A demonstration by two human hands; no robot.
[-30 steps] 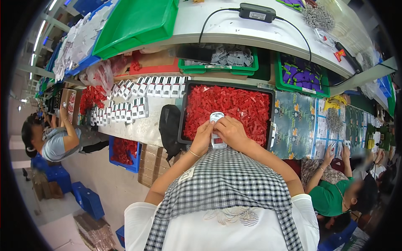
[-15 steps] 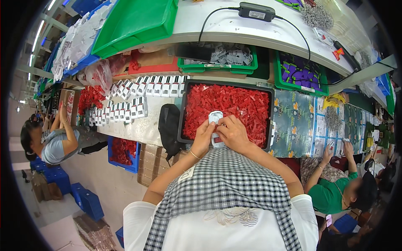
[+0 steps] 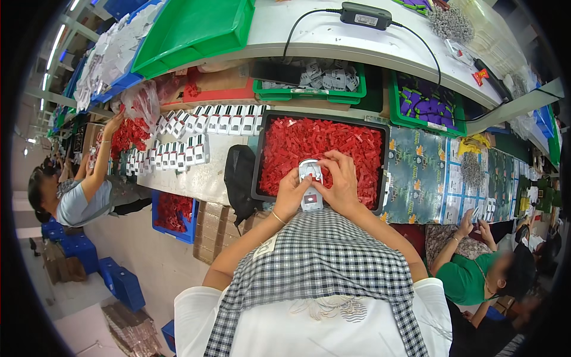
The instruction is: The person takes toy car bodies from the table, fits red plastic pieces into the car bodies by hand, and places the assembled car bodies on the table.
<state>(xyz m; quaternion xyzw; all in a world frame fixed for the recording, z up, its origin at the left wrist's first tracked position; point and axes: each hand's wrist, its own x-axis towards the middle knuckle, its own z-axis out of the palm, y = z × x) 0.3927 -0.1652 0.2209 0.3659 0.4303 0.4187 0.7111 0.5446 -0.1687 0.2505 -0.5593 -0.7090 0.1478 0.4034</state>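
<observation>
In front of my apron my left hand (image 3: pixel 289 194) grips a small white plastic casing (image 3: pixel 311 201) by its left side, fingers closed. A dark red window shows on the casing's lower part, and a small red bit sits near its middle. My right hand (image 3: pixel 339 183) is on the casing's other side, thumb pressed to it and bent forefinger at its upper edge. Exactly what lies under the right fingertips is hidden. Just beyond both hands, a black tray (image 3: pixel 385 163) holds a heap of red plastic strips (image 3: pixel 324 138).
Rows of white casings (image 3: pixel 235 122) stand left of the tray, near a black bag (image 3: pixel 239 184). Green bins hold grey parts (image 3: pixel 324 76) and purple parts (image 3: pixel 425 104) under a white shelf (image 3: pixel 297 35). Co-workers sit at left (image 3: pixel 83 193) and right (image 3: pixel 476 271).
My right hand has shifted slightly, its fingers lifting and uncovering more of the casing. The left co-worker's arm has reached toward the red pile; the right co-worker's hands have drawn closer together.
</observation>
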